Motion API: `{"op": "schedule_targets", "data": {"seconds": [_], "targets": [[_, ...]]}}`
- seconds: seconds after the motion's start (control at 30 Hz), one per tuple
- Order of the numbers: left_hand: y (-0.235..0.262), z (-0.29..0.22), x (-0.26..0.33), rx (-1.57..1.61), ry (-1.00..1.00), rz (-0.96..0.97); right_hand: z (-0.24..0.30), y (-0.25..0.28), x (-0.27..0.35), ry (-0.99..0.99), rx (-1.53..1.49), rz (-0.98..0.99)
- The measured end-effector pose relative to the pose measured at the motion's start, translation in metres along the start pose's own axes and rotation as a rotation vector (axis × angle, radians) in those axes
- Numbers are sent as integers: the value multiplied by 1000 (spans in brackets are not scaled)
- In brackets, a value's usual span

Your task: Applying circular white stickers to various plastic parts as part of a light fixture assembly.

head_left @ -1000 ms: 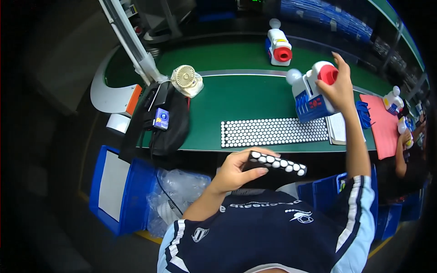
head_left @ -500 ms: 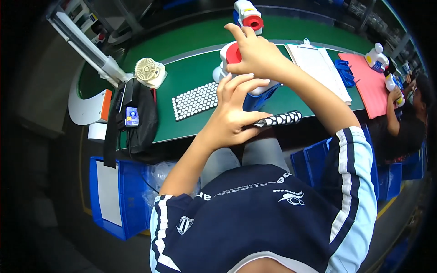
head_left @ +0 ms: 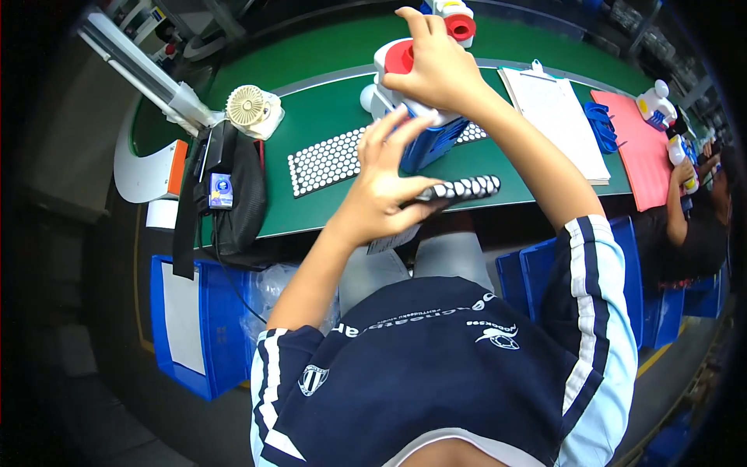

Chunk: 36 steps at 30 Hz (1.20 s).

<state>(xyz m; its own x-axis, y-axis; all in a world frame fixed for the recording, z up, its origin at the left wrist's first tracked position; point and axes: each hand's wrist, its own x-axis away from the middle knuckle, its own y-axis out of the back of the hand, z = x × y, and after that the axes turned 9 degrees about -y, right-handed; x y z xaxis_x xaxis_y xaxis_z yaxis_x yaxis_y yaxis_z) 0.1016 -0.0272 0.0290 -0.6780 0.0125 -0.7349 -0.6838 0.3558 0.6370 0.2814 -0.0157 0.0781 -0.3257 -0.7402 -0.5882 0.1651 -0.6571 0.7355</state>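
Head view: the left hand (head_left: 385, 194) pinches a white-dotted black strip (head_left: 475, 187), other fingers spread beside the blue-and-white device (head_left: 432, 144)! The right hand (head_left: 440, 66) arches, fingers spread, over the device's red-ringed top; its grip, I can't tell. Device covers part of the dotted sheet (head_left: 323, 163) at the green table (head_left: 292, 218).

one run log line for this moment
left hand: holds black oblong pad with white dots; right hand: on white and blue plastic device; on green table: round cream fan
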Motion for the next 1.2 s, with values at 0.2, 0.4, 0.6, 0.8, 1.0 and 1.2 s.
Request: {"op": "schedule_targets", "data": {"seconds": [0.2,0.4,0.6,0.8,1.0,1.2], "targets": [[5,21,-1,-48,24,-22,1,-7,11,2,-29,-26],[3,36,-10,-8,-17,17,-3,-9,5,13,-45,117],[-5,45,-15,28,-8,15,-27,-14,6,123,-335,109],[-16,48,-16,-45,15,11,-51,28,43,-31,-792,180],[-22,46,-17,-46,43,-9,-46,46,107,70,-664,-55],[-28,48,-18,-5,67,-57,-33,29,119,110,-645,-50]]}}
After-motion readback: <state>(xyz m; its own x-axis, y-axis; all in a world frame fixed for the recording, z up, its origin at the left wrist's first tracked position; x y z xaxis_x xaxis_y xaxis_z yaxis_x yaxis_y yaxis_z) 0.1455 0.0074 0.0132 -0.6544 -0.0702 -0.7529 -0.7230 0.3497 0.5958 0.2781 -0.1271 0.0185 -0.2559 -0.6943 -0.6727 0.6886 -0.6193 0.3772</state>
